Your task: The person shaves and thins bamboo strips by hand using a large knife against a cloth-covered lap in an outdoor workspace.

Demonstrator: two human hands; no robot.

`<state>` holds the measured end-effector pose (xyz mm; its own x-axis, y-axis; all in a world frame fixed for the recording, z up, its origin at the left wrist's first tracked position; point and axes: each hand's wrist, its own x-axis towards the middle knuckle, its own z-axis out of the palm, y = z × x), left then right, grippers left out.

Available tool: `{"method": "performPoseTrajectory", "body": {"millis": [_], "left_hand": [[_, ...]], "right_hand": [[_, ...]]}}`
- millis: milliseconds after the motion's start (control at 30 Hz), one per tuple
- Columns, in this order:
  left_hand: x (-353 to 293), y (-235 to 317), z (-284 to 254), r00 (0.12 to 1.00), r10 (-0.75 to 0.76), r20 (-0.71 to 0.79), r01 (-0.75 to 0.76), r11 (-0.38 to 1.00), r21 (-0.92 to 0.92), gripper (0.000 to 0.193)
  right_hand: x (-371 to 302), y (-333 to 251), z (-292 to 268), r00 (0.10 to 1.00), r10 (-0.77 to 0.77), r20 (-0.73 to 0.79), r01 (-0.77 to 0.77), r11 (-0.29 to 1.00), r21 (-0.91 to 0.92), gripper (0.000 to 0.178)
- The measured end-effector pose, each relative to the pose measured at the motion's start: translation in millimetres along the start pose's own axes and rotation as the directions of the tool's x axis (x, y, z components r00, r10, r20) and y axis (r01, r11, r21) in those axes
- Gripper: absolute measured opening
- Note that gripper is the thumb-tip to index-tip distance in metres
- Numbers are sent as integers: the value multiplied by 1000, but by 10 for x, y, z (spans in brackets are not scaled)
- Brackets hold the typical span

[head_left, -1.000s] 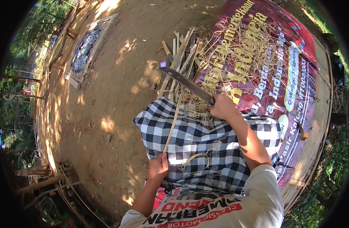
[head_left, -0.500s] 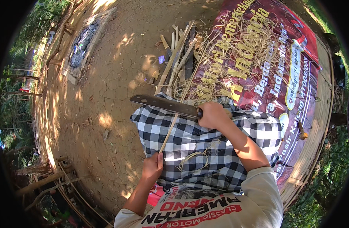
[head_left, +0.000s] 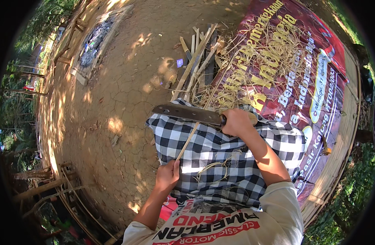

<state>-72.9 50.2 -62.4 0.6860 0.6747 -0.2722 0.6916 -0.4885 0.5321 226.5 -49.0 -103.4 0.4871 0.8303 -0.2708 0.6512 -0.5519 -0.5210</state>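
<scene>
My left hand [head_left: 168, 174] is closed around the near end of a thin pale strip of wood or bamboo [head_left: 188, 141]. The strip slants up and away over my lap, and its far part passes beneath a broad, dark blade. That blade belongs to a machete [head_left: 189, 114] whose dark handle sits in my right hand [head_left: 239, 123]. It lies crosswise over the strip, its tip toward the left. Under both hands a black-and-white checked cloth [head_left: 212, 155] covers my lap, with a few curled shavings [head_left: 214, 166] on it.
Beyond my knees lies a bundle of split sticks [head_left: 196, 61]. To the right, a dark red printed banner [head_left: 293, 102] is strewn with shavings [head_left: 273, 53]. Bamboo slats [head_left: 338, 163] edge it. A framed ash pit [head_left: 95, 41] is set in the cracked dirt ground [head_left: 122, 90] at far left.
The machete and both hands appear slightly farther right, but the whole scene has shifted that way too. My grips on the machete and the strip look unchanged.
</scene>
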Motion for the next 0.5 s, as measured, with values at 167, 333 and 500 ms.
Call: {"method": "performPoseTrajectory", "body": {"millis": [167, 333, 500], "left_hand": [[-90, -73, -10, 1000, -31, 1, 31, 999, 26, 33], [-44, -96, 68, 998, -56, 12, 56, 998, 4, 38], [-44, -86, 63, 998, -67, 19, 68, 998, -4, 36]], "right_hand": [[119, 711, -315, 906, 387, -174, -383, 922, 56, 23], [14, 602, -525, 872, 425, -244, -372, 898, 235, 23], [22, 169, -240, 989, 104, -103, -102, 995, 22, 21]]}}
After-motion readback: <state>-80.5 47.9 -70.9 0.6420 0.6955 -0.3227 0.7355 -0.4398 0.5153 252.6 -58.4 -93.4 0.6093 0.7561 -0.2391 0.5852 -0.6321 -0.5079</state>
